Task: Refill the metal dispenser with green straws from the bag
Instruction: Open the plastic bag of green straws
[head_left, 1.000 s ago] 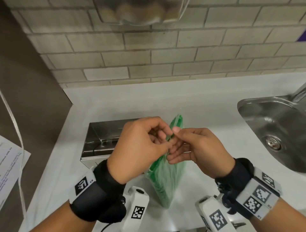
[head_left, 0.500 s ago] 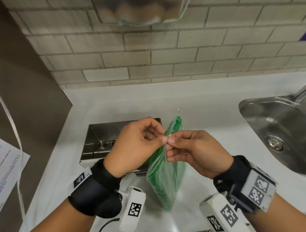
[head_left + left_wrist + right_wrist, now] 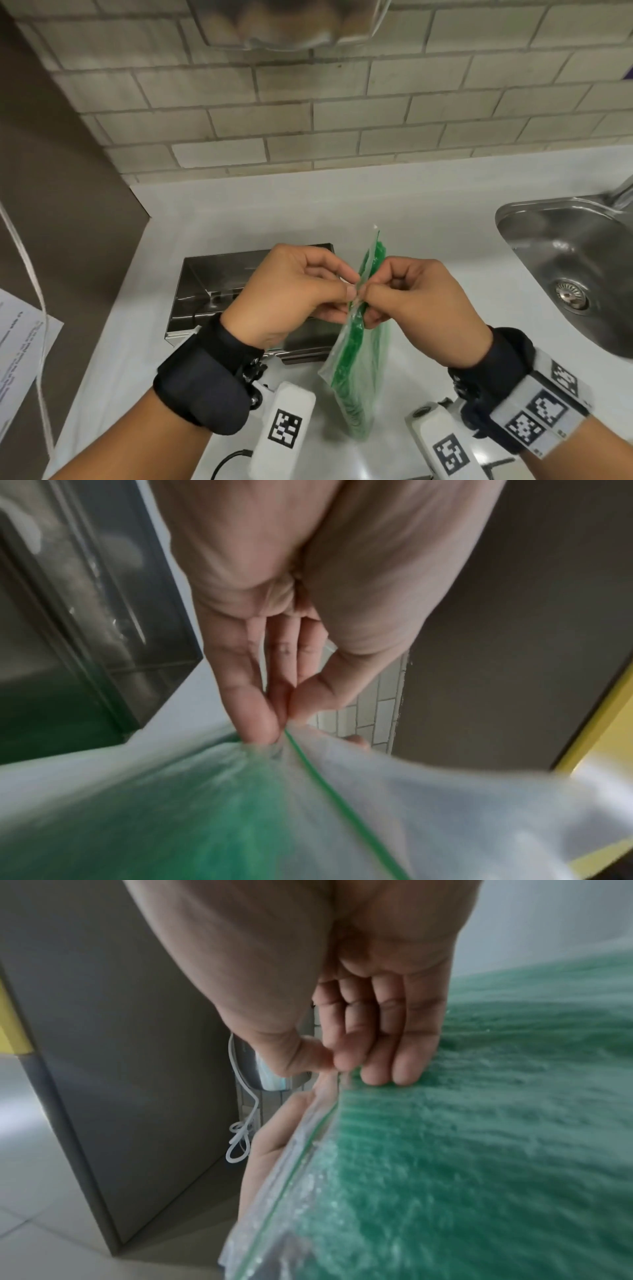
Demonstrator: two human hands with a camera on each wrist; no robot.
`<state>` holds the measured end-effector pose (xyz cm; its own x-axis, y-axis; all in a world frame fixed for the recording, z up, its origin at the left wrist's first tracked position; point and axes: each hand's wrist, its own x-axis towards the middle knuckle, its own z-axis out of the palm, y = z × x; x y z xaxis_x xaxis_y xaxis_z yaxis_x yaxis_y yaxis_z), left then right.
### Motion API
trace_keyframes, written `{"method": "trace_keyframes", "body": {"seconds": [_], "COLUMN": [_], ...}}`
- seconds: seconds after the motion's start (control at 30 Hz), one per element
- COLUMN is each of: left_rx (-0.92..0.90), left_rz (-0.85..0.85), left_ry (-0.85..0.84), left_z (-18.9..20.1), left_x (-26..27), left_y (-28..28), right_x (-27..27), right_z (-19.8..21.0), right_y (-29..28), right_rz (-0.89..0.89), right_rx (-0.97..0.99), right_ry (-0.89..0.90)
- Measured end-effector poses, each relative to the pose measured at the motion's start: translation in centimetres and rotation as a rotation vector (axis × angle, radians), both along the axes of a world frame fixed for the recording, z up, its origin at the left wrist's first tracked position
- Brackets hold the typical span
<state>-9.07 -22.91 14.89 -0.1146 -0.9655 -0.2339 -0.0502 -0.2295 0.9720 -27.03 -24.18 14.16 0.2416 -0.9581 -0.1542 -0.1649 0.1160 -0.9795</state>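
Observation:
A clear zip bag full of green straws hangs edge-on above the white counter, held between my two hands. My left hand pinches the left lip of its top edge with thumb and fingers. My right hand pinches the right lip, knuckles up. The bag's green zip line runs out from the pinch, and the straws fill the right wrist view. The open metal dispenser sits on the counter behind my left hand, its inside partly hidden.
A steel sink is set into the counter at the right. A tiled wall stands behind. A brown panel borders the counter on the left, with a white cord and a printed paper beside it.
Both hands have shifted their hold on the bag's top edge: the right fingers, stretched a second ago, are now curled into a pinch opposite the left. The bag hangs straighter.

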Motion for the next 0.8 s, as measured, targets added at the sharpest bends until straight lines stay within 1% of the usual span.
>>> {"method": "trace_keyframes", "body": {"seconds": [0.1,0.2,0.27,0.37,0.43,0.5,0.57,0.67,0.73,0.8], "left_rx": [-0.06,-0.175,-0.257,-0.348,-0.386,-0.42,-0.423,-0.414,-0.38,-0.34], "left_rz": [0.046,0.068,0.021,-0.083,-0.076,-0.028,0.025,0.059,0.037,-0.02], "left_ry": [-0.02,-0.187,-0.346,-0.577,-0.649,-0.679,-0.714,-0.802,-0.854,-0.867], "left_z": [-0.3,-0.8,-0.7,-0.2,0.0,-0.2,-0.5,-0.6,-0.2,-0.2], "left_x": [0.0,0.6,0.9,0.5,-0.1,-0.4,-0.2,0.5,1.5,2.8], "left_y": [0.0,0.1,0.1,0.3,0.5,0.6,0.6,0.5,0.5,0.6], "right_x": [-0.4,-1.5,-1.9,-1.6,-1.1,-0.8,-0.6,-1.2,-1.9,-2.9], "right_z": [-0.1,-0.2,-0.2,-0.1,0.0,0.0,0.1,0.0,0.6,1.2], "right_y": [-0.2,-0.4,-0.4,0.0,0.1,0.0,-0.3,-0.7,-0.7,-0.6], "right_rz": [-0.062,-0.122,-0.116,-0.013,0.011,-0.037,-0.089,-0.09,-0.054,-0.019], "right_rx": [-0.009,-0.054,-0.143,-0.371,-0.467,-0.498,-0.484,-0.483,-0.618,-0.739], "right_ry": [0.031,0.072,0.132,0.226,0.321,0.387,0.441,0.493,0.64,0.798]}}
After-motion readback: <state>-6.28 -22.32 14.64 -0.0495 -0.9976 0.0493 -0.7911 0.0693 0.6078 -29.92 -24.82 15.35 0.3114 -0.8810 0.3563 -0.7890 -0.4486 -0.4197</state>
